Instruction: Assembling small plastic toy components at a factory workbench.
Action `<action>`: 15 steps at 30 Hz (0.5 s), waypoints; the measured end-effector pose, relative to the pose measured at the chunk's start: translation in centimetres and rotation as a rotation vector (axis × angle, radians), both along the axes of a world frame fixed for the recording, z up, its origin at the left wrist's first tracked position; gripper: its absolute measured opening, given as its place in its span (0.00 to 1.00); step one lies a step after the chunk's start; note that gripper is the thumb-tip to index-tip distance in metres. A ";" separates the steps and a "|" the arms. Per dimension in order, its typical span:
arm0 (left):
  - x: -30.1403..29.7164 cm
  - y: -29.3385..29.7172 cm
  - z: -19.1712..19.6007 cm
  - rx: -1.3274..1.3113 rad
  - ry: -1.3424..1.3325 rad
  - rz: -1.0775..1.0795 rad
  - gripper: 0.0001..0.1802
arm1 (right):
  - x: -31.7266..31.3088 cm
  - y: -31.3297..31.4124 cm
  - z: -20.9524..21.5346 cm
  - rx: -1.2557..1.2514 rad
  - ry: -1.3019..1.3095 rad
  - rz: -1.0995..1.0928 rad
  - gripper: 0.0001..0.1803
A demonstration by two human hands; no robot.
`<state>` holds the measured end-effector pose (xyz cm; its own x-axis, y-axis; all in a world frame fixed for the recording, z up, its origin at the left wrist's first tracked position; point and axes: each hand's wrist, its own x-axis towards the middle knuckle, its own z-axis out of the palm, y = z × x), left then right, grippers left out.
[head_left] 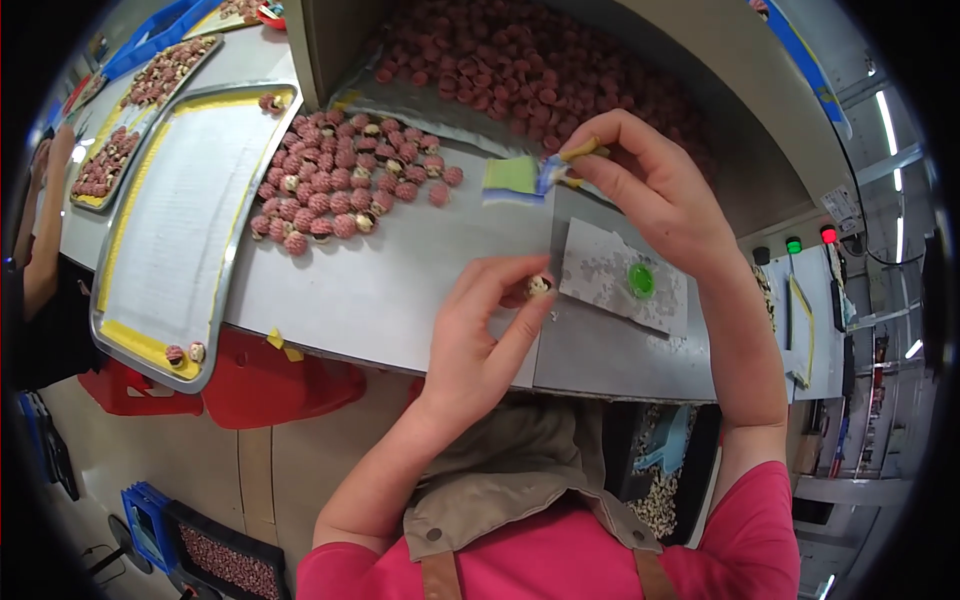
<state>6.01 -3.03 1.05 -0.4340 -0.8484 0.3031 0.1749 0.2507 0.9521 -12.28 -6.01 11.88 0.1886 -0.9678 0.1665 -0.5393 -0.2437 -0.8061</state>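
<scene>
My left hand (478, 325) is closed, holding a small round figure (540, 286) with a dark and cream front between thumb and fingertips, just above the table. My right hand (650, 190) is raised farther back, pinching a slim yellow tool (582, 150); its blue-and-white end is blurred, so its kind is unclear. That end is beside a green and blue block (512, 176), and I cannot tell whether they touch. Below my right hand lies a grey-speckled white board (610, 275) with a small bright green round dish (641, 281) on it.
Many pink knobbly balls (330, 180) lie left of my hands. A yellow-edged metal tray (215, 350) holds a few. Behind, a large heap of pink shells (480, 60) fills a recess. Red stools (280, 385) stand below. At far left is another person's arm (45, 230).
</scene>
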 end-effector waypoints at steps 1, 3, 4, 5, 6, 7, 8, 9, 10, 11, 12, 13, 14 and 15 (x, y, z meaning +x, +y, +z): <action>-0.2 0.1 -0.1 0.060 0.099 -0.003 0.17 | -0.2 0.5 0.3 -0.040 0.099 0.003 0.07; -0.5 0.3 -0.2 0.179 0.297 -0.005 0.18 | -0.3 1.6 0.2 -0.072 0.202 0.003 0.07; -0.6 0.3 -0.2 0.186 0.300 -0.008 0.18 | -0.2 2.2 0.1 -0.045 0.159 0.003 0.08; -0.6 0.3 0.0 0.199 0.294 -0.037 0.19 | 0.0 2.8 0.1 -0.020 0.116 0.003 0.08; -0.5 0.3 0.0 0.212 0.286 -0.064 0.20 | 0.3 3.3 -0.1 0.006 0.069 0.006 0.08; -0.4 0.2 -0.1 0.224 0.278 -0.089 0.20 | 0.5 3.6 -0.3 0.010 0.068 0.006 0.08; -0.3 0.1 -0.2 0.228 0.277 -0.088 0.20 | 0.8 3.9 -0.4 0.004 0.061 -0.011 0.09; -0.2 -0.1 -0.5 0.169 0.220 -0.087 0.21 | 1.1 4.1 -0.5 -0.003 0.054 -0.027 0.09; -0.1 -0.3 -0.7 0.110 0.162 -0.086 0.21 | 1.2 4.1 -0.7 -0.010 0.046 -0.043 0.09; -0.1 -0.3 -0.8 0.049 0.109 -0.091 0.21 | 1.1 4.2 -0.6 -0.009 0.048 -0.046 0.09; -0.2 -0.2 -0.9 0.050 0.110 -0.094 0.21 | 0.9 4.2 -0.7 -0.021 0.063 -0.019 0.09; -0.3 -0.1 -0.9 0.058 0.128 -0.073 0.20 | 0.7 4.1 -0.8 -0.033 0.077 0.010 0.09; -0.4 0.0 -0.9 0.066 0.145 -0.051 0.18 | 0.5 4.2 -0.9 -0.044 0.092 0.038 0.09; -0.4 0.0 -1.0 0.074 0.163 -0.029 0.17 | 0.6 4.3 -0.9 -0.043 0.093 0.036 0.09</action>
